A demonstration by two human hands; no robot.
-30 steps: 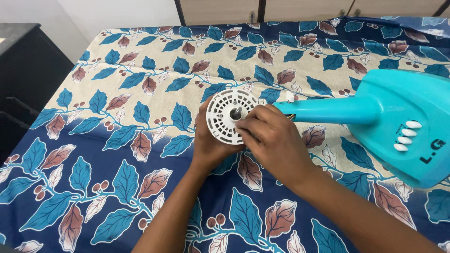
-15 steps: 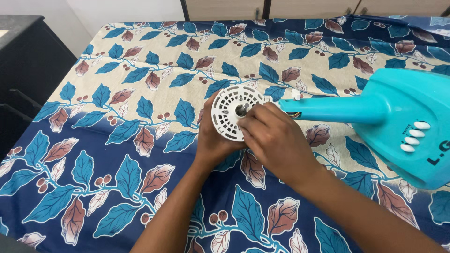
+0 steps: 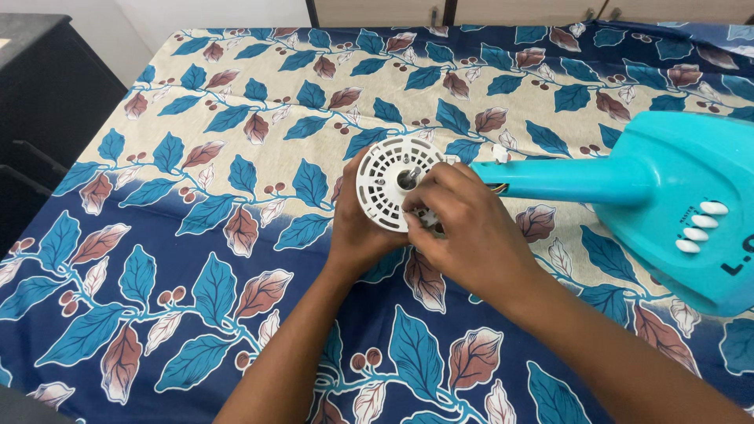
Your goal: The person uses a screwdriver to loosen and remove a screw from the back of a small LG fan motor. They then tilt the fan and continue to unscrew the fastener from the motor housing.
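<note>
A turquoise table fan lies on its side on a leaf-patterned cloth. Its white round motor housing (image 3: 388, 182), with vent slots and a metal shaft in the middle, faces me. My left hand (image 3: 357, 235) cups the housing from below and behind. My right hand (image 3: 463, 228) rests against the housing's lower right face, fingertips pinched on a small part there that I cannot make out. The turquoise neck (image 3: 565, 179) runs right to the broad base (image 3: 691, 204), which carries several white push buttons.
The blue and cream leaf-print cloth (image 3: 204, 235) covers the whole surface. A dark cabinet (image 3: 39, 102) stands at the left edge. Wooden cabinet fronts (image 3: 377, 12) line the far side.
My right hand's fingers have shifted slightly lower on the housing face. The view has drifted a little; the fan itself stays where it was.
</note>
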